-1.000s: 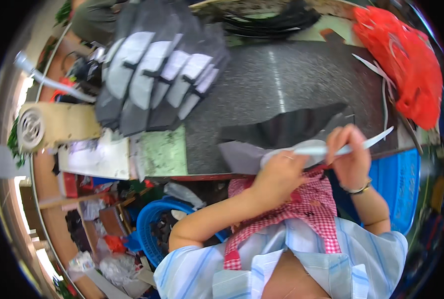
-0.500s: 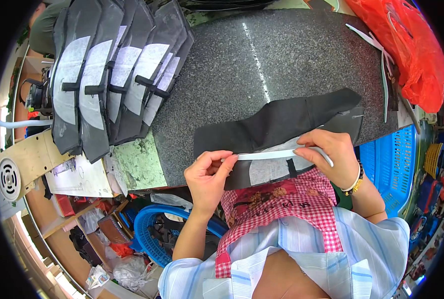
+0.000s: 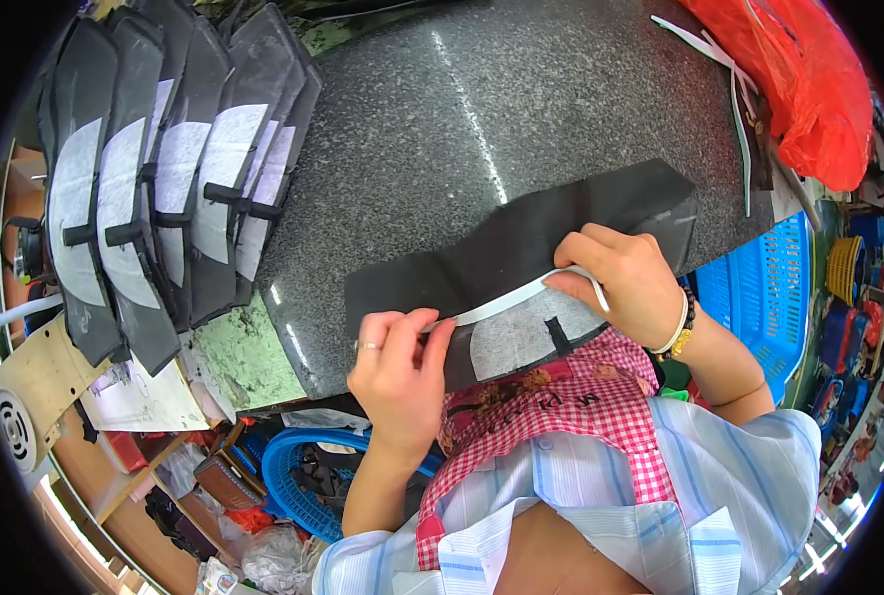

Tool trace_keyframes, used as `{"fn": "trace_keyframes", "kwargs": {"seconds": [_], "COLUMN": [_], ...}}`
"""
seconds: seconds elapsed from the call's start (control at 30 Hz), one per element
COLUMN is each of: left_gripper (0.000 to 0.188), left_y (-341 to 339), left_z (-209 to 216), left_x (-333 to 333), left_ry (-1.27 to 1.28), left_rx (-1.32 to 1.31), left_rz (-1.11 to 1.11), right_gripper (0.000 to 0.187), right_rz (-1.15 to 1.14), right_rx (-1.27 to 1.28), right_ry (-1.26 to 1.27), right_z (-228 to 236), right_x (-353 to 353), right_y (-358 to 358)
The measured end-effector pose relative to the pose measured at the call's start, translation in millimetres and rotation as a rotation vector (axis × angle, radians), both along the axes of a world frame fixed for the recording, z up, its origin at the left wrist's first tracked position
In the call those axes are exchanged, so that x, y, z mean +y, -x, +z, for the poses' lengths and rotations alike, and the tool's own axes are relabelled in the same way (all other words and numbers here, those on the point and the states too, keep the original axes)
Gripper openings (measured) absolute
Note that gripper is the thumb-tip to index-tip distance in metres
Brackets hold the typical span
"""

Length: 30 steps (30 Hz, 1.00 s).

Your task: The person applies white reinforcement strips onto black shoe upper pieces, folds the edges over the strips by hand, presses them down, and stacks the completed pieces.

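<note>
A narrow white strip (image 3: 505, 300) runs between my two hands along the edge of a black fabric flap (image 3: 521, 248). Below the strip, the same dark piece shows a pale grey-white patch (image 3: 511, 342) with a short black tab (image 3: 558, 335). My left hand (image 3: 397, 367) pinches the strip's left end between thumb and fingers, against the black piece. Farther right, my right hand (image 3: 629, 283) grips the strip between thumb and bent fingers, and its free end curls out below the palm. The piece lies on a speckled dark stone slab (image 3: 392, 149), at its near edge.
Several similar dark pieces with pale patches (image 3: 75, 213) lie overlapped at the left. A red plastic bag (image 3: 799, 89) and loose white strips (image 3: 742, 139) sit at the far right. Blue baskets (image 3: 750, 288) (image 3: 298, 496) stand beyond the near edge; a cream machine part (image 3: 50, 372) is at left.
The white strip, held nearly straight before, now slants up to the right along the flap's edge. My left fingers have spread a little. The whole view has shifted, with the surroundings moving left.
</note>
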<state>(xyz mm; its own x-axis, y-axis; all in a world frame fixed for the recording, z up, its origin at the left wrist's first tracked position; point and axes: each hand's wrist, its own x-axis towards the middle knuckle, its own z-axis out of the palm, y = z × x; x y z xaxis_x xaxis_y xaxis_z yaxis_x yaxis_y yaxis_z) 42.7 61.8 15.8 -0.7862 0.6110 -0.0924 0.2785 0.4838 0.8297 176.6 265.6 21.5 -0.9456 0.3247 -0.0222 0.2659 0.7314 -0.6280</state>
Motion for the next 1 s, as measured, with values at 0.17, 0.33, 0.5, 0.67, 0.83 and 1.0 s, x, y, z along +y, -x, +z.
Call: {"fn": "trace_keyframes", "kwargs": {"seconds": [0.17,0.33,0.5,0.67,0.83,1.0], "left_gripper": [0.039,0.055,0.061,0.04,0.051,0.049], "left_y": [-44.0,-50.8,-53.0,-60.9,-47.1,-33.4], "left_z": [11.5,-9.0,-3.9,-5.2,11.2,26.9], "left_x": [30.5,34.8,46.0,57.9,51.3,87.3], "left_ry": [-0.013,0.194,0.223,0.382,0.385,0.341], "left_rx": [0.729,0.965,0.974,1.188,1.037,0.649], "left_rz": [-0.609,-0.678,-0.696,-0.679,-0.81,-0.806], "right_gripper": [0.019,0.012,0.011,0.02,0.044,0.042], "right_rz": [0.016,-0.31,-0.284,-0.295,-0.209,-0.193], "right_rx": [-0.062,0.132,0.108,0.041,-0.106,-0.132], "right_ry": [0.052,0.159,0.12,0.05,-0.172,0.136], "right_z": [0.4,12.4,9.7,2.2,10.6,-3.5], "right_x": [2.7,19.5,27.2,34.1,62.7,67.4], "right_y": [3.4,-31.3,-33.4,-30.2,-28.7,-39.9]}}
